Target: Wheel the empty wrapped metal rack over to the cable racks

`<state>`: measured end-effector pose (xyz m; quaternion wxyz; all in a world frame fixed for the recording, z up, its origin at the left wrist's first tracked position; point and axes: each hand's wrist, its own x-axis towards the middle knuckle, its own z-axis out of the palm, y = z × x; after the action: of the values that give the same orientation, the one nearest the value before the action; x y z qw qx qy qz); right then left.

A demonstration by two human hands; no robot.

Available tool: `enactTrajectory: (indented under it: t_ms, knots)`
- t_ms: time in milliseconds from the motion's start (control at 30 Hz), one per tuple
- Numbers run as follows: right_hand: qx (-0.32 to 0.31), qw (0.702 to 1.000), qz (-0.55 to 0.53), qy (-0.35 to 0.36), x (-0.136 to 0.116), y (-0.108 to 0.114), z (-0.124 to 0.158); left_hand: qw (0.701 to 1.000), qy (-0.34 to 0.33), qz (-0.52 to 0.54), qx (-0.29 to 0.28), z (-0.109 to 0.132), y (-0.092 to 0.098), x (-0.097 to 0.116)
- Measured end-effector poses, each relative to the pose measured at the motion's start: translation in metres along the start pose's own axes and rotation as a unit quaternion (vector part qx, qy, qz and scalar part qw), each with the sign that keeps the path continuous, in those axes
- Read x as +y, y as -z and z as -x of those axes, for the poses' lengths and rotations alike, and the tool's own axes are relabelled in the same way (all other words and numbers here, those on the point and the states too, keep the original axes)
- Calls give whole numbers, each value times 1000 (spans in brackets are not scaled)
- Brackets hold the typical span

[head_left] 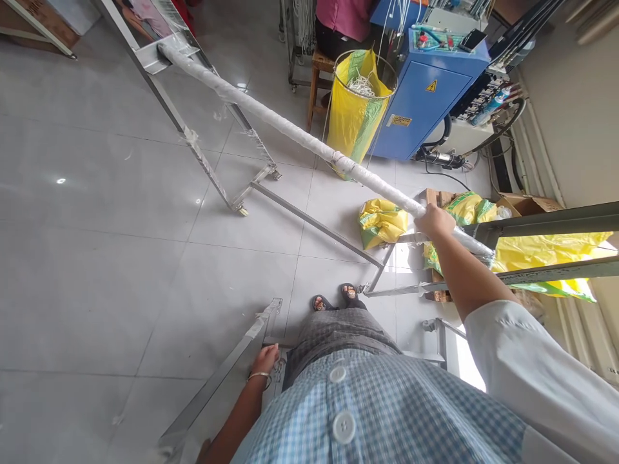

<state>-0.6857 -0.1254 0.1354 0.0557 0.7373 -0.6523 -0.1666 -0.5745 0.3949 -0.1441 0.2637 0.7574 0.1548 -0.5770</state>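
Left hand (265, 359), low beside the hip, rests on a wrapped metal rail (227, 380); whether it grips cannot be told. Right hand (434, 221), arm outstretched, clasps a long white-wrapped pole (290, 129) slanting over the tiled floor to a metal frame (159, 55). Beyond: yellow sack in a wire bin (358, 109), blue cabinet (425, 96).

Bright daylight, floor glare, warped edges.

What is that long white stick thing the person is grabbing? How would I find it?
Start at the blue machine cabinet at the top right, with the yellow-lined bin beside it. Crossing in front of the bin runs a long white wrapped pole, slanting from the metal frame at upper left down to the right hand gripping it. It is white, round and plastic-wrapped; its neighbours are bare grey metal bars.
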Motion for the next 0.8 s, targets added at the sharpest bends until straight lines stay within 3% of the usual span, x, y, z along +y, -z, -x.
enactTrajectory:
  t_ms: [200,567,800]
  knots:
    - [1,1000,-3,-1,6,3,0,1000,-8,-8,-23,0,-3,7]
    - [-16,1000,9,-1,10,7,4,999,11,-21,-36,21,-6,-11]
    - [-29,1000,2,5,8,4,1,999,-6,3,-31,8,-7,17]
